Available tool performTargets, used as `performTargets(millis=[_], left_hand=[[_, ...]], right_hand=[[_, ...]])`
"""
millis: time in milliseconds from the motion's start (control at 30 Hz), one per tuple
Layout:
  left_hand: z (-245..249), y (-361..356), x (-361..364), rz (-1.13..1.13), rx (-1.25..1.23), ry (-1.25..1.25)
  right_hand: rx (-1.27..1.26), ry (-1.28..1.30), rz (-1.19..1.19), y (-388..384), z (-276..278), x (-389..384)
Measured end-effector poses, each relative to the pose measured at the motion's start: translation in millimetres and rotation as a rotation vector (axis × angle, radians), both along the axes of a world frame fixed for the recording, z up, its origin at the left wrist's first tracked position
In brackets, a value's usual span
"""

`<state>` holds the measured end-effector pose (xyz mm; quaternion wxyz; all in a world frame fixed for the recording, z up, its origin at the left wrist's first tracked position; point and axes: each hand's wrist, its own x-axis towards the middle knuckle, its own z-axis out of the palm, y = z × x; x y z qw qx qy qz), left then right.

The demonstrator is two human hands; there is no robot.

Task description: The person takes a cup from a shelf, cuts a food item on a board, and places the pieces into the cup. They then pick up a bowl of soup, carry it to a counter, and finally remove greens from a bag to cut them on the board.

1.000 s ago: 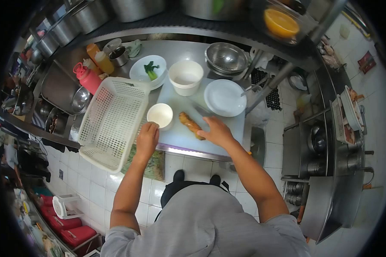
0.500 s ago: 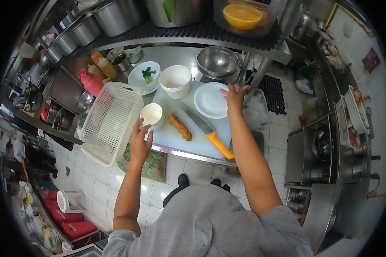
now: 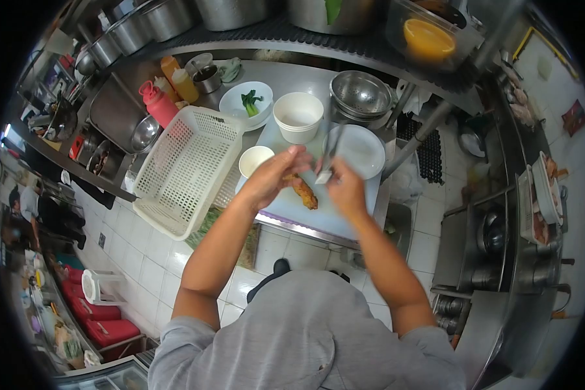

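My left hand (image 3: 271,179), fingers apart and a little blurred, hovers over the left side of the white cutting board (image 3: 335,211). Just beyond its fingers lies a browned fried piece (image 3: 306,195). My right hand (image 3: 346,190) is closed round the knife (image 3: 332,144), whose blurred blade points away from me; its handle is hidden in the hand. A small white cup (image 3: 254,160) stands left of the fried piece. Stacked white bowls (image 3: 298,112) are at the board's far edge, with a white plate (image 3: 364,153) on the right.
A white perforated basket (image 3: 192,172) sits at the left. Behind are a bowl with greens (image 3: 249,104), squeeze bottles (image 3: 184,86) and metal colanders (image 3: 363,94). A shelf with pots (image 3: 231,12) crosses above. Another person (image 3: 36,205) stands far left.
My right hand has left the plate and taken up the knife from the board. My left hand has moved from the small cup towards the fried piece. The view has shifted.
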<state>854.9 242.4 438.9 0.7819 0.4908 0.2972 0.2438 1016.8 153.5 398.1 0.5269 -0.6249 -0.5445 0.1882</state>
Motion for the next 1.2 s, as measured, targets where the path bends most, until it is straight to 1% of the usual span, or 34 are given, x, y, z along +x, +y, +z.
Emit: performTargets(millis=[33, 67, 100, 133, 167, 233, 267, 300, 333, 367, 400, 433, 500, 567, 633, 667, 733, 767, 833, 867, 900, 933, 967, 1033, 1100, 1200], left_hand=[[-8, -2, 0, 0.005, -0.006, -0.004], [-18, -9, -2, -0.076, -0.095, 0.000], [-27, -16, -5, -0.159, -0.183, 0.008], [-36, -24, -8, -0.172, -0.230, 0.030], [-42, -30, -13, -0.175, -0.231, 0.035], [-48, -34, -24, -0.029, -0.141, 0.135], [-32, -34, -29, 0.047, -0.084, 0.239], [-36, -27, -38, 0.047, -0.086, 0.235], [-43, -16, -49, 0.004, 0.367, 0.452], [-43, -13, -56, -0.040, 0.821, 0.663], [-39, -14, -61, -0.125, 0.965, 0.776], [-44, -15, -64, -0.105, 0.980, 0.769], [-64, -14, -67, -0.334, 0.979, 0.925], [-78, -14, -72, -0.325, 1.178, 0.904], [-69, -9, -76, -0.414, 1.197, 0.882], [-66, -6, -77, -0.383, 1.211, 0.889], [-62, -2, -78, -0.475, 1.411, 0.952], [-62, 2, -77, -0.450, 1.416, 0.963], [-66, 8, -68, -0.434, 1.654, 1.015], [-67, 10, -63, -0.381, 1.758, 1.000], [-68, 13, -58, -0.363, 1.753, 1.010], [-66, 16, -52, -0.392, 1.817, 1.048], [-67, 19, -48, -0.422, 1.878, 1.089], [-75, 30, -41, -0.406, 1.909, 1.096], [-80, 36, -34, -0.492, 1.955, 1.072], [-87, 39, -26, -0.500, 1.944, 1.006]], right_hand=[[0.096, -0.208, 0.083, -14, -5, -18], [0.121, -0.292, 0.134, -29, -15, -36], [0.169, -0.318, 0.219, -37, -27, -47], [0.142, -0.347, 0.272, -47, -27, -56], [0.142, -0.342, 0.268, -54, -25, -60], [0.161, -0.309, 0.403, -67, -23, -58], [0.159, -0.323, 0.342, -75, -24, -48], [0.131, -0.333, 0.217, -80, -26, -33], [0.102, -0.344, 0.097, -84, -29, -17], [0.021, -0.451, 0.005, -87, -32, -3], [-0.057, -0.558, -0.089, -89, -37, 9], [-0.036, -0.570, -0.087, -90, -49, 18], [-0.222, -0.655, -0.135, -85, -74, 33], [-0.411, -0.611, -0.075, -78, -84, 40], [-0.503, -0.616, -0.044, -74, -77, 41], [-0.474, -0.631, -0.037, -72, -77, 43], [-0.516, -0.522, -0.033, -74, -79, 50], [-0.497, -0.533, -0.022, -76, -81, 55], [-0.561, -0.344, 0.040, -85, -82, 65], [-0.552, -0.355, 0.052, -90, -77, 65], [-0.612, -0.202, 0.052, -97, -71, 66], [-0.674, -0.050, 0.053, -105, -62, 66], [-0.670, -0.065, 0.068, -112, -52, 64], [-0.746, 0.074, 0.044, -124, -34, 60], [-0.736, 0.082, 0.054, -137, -31, 63], [-0.714, 0.130, 0.037, -156, -33, 64]])
